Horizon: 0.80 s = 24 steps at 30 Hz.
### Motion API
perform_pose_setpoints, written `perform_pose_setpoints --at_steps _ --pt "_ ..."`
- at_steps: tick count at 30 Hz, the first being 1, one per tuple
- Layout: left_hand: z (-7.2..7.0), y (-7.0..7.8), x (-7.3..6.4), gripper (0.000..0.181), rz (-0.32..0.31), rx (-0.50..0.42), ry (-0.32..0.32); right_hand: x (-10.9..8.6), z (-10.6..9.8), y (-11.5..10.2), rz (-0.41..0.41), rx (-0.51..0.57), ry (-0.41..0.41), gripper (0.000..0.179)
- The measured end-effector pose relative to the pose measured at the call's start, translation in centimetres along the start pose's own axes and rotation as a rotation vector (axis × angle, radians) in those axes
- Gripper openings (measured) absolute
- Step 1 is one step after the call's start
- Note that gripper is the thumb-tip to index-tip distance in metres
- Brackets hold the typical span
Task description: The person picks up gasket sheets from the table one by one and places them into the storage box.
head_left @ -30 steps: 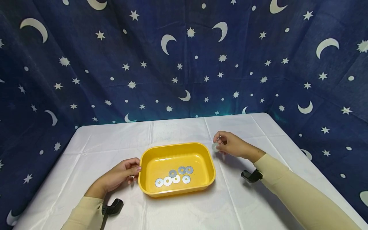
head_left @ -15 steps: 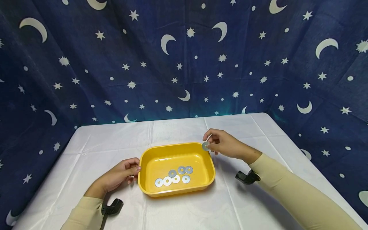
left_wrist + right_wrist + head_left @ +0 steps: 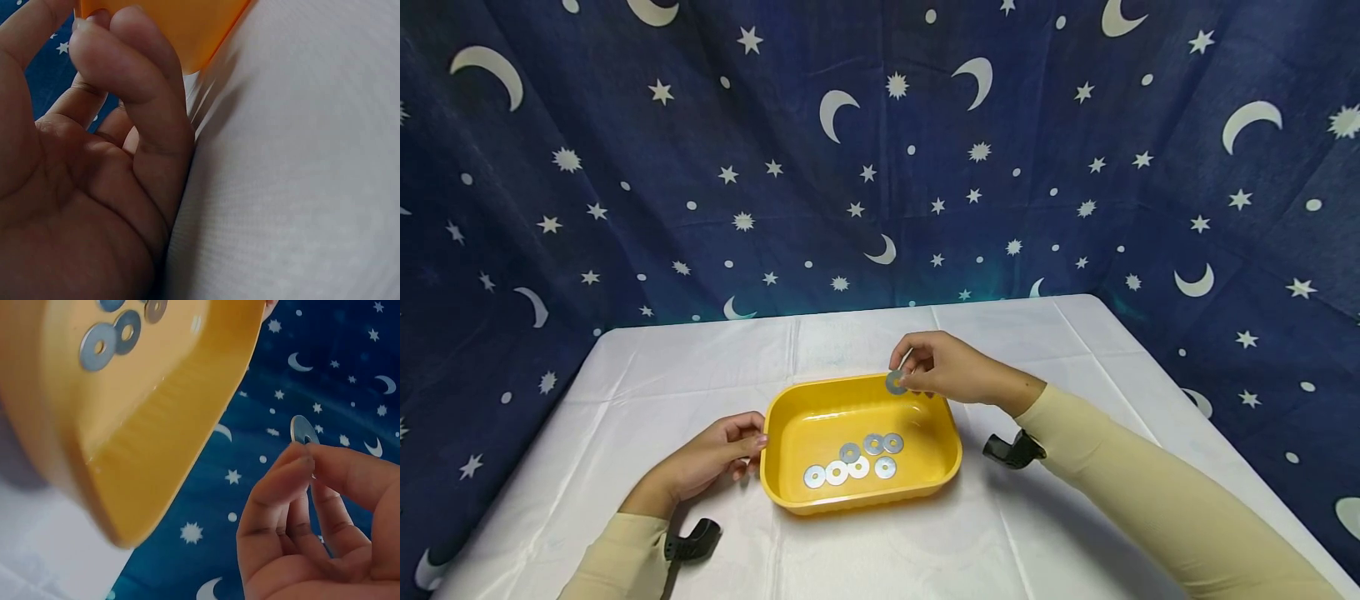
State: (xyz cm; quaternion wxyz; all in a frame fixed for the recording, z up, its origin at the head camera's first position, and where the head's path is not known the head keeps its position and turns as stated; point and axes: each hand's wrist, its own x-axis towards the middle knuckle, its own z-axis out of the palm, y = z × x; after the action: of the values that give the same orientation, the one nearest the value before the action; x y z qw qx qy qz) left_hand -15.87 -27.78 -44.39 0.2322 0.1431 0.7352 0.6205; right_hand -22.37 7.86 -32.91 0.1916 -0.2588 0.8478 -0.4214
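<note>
My right hand (image 3: 958, 367) pinches a flat metal washer (image 3: 895, 382) between thumb and fingertips, over the far rim of a yellow tray (image 3: 925, 467). In the right wrist view, the washer (image 3: 302, 429) stands on edge above the fingertips, its hole partly covered. At the tray's left end, my left hand (image 3: 718, 454) grips the rim, thumb on top. The left wrist view shows this hand's curled fingers (image 3: 125, 69) against the orange-looking tray wall (image 3: 187, 31). Several silver washers (image 3: 885, 467) lie flat on the tray floor, some overlapping, towards the near side.
The tray stands on a table with a white cloth (image 3: 865, 558). A dark blue curtain (image 3: 790, 125) with moons and stars hangs behind and along both sides. Each wrist wears a black camera, the right one (image 3: 1015, 450) close to the tray's right end.
My right hand has carried the pinched washer leftward from beside the tray's right end to over its far rim. The left hand, tray and washers inside have stayed put.
</note>
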Motion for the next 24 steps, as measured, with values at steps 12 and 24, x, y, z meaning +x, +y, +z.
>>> perform_pose_setpoints --at_steps 12,24 --pt "-0.2 0.1 0.0 0.023 0.013 -0.006 -0.009 2.5 2.8 -1.5 -0.035 0.006 -0.065 0.014" --pt "-0.2 0.1 0.0 0.024 -0.007 -0.006 -0.001 4.8 5.0 -1.7 -0.046 -0.021 -0.145 0.015"
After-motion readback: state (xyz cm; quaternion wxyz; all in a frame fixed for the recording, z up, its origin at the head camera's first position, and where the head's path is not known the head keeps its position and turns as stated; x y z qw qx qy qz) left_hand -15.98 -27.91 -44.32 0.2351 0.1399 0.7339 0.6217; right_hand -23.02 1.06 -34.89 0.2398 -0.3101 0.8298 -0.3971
